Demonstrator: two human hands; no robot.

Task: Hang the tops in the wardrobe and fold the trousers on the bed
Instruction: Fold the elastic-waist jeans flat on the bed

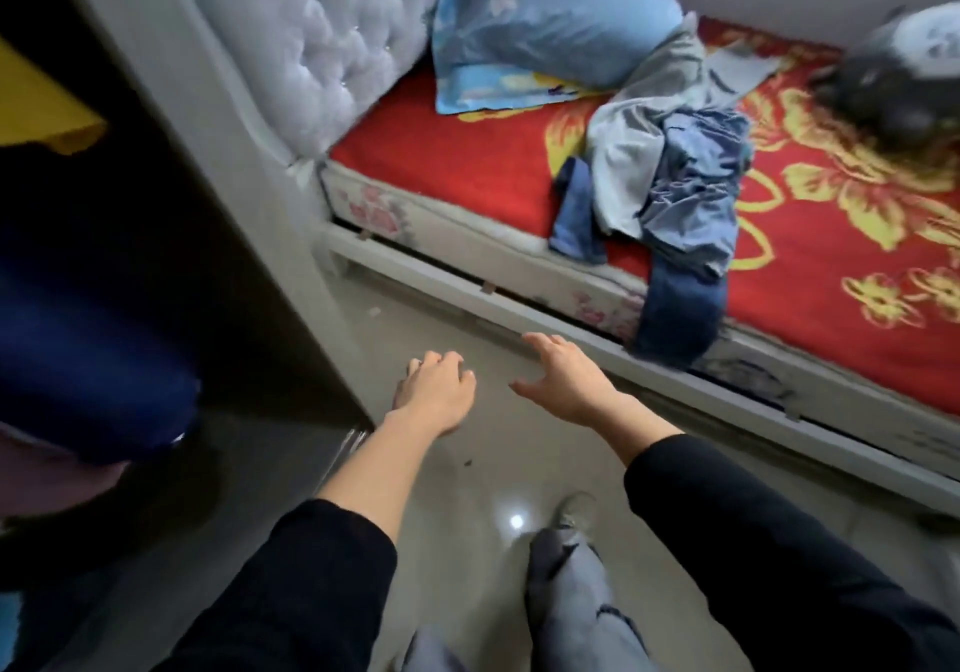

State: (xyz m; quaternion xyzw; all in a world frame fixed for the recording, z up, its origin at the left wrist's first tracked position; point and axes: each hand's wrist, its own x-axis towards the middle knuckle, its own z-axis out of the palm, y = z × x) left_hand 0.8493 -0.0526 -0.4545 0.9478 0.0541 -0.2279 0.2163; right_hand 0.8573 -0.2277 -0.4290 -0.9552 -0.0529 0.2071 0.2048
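Observation:
A heap of clothes (670, 178) in pale grey, light blue and dark blue denim lies on the bed (467, 162), which has a red cover with yellow flowers; one dark blue piece hangs over the bed's edge. The wardrobe (156, 214) stands open at the left, dark inside, with dark blue and yellow garments. My left hand (434, 391) hangs over the floor with its fingers loosely curled and holds nothing. My right hand (563, 375) reaches toward the bed frame with fingers spread, also empty. Both hands are short of the clothes.
A blue pillow (545, 27) lies at the head of the bed by a tufted pale headboard (322, 42). A dark and white bundle (893, 74) sits at the far right of the bed. Glossy floor (467, 489) lies between wardrobe and bed; my leg and shoe are below.

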